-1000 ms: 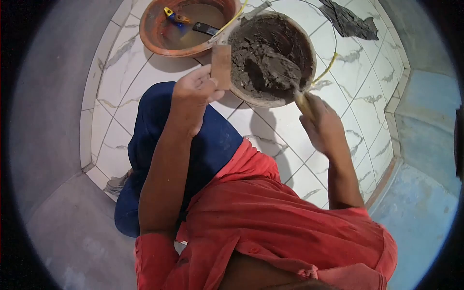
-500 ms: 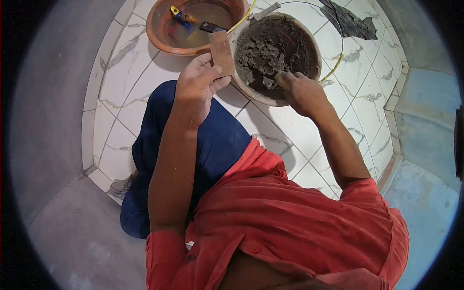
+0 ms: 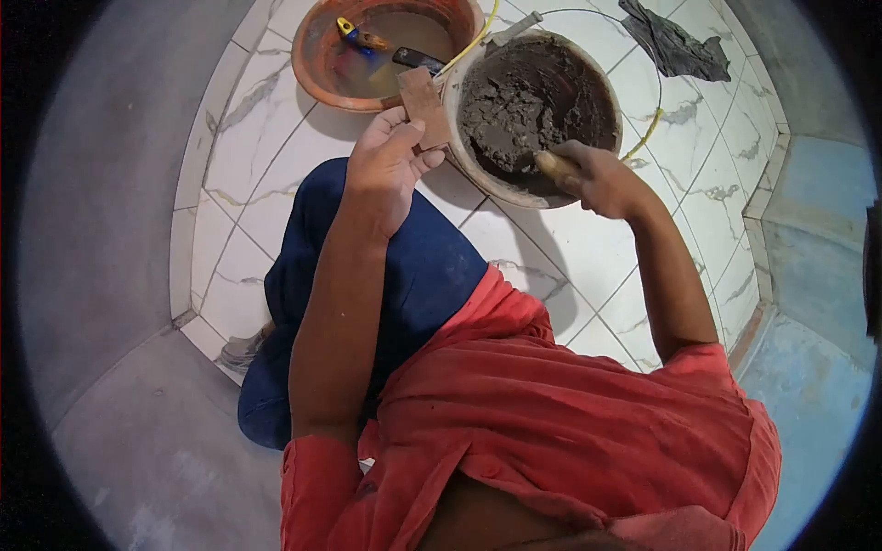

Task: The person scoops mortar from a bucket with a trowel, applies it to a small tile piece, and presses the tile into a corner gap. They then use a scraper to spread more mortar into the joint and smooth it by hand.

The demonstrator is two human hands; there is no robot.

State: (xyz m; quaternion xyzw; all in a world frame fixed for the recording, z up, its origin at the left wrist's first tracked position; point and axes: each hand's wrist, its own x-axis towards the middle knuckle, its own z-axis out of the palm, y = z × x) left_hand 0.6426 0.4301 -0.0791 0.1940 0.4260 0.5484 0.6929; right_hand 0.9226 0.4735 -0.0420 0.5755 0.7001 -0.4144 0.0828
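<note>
My left hand (image 3: 390, 156) pinches a flat brown rectangular piece (image 3: 424, 108), like a cut strip of tile, upright beside the bucket rim. My right hand (image 3: 597, 176) is closed around a tool with a tan handle (image 3: 554, 169), over the near right part of the bucket. The rest of that tool is hidden. Dark, lumpy wet mortar (image 3: 510, 119) lies in the round bucket (image 3: 503, 190), smeared up its inner wall.
Left of the bucket stands an orange-brown basin (image 3: 317, 87) of murky water, with a blue-and-yellow-handled brush (image 3: 363, 37) and a black-handled object (image 3: 417, 60) in it. A dark cloth (image 3: 680, 46) lies on the marbled tile floor (image 3: 551, 248). Grey walls (image 3: 101, 230) stand close.
My right hand has lifted slightly and turned, showing more of the tan handle. My left hand keeps its hold on the brown piece. The whole view has shifted a little.
</note>
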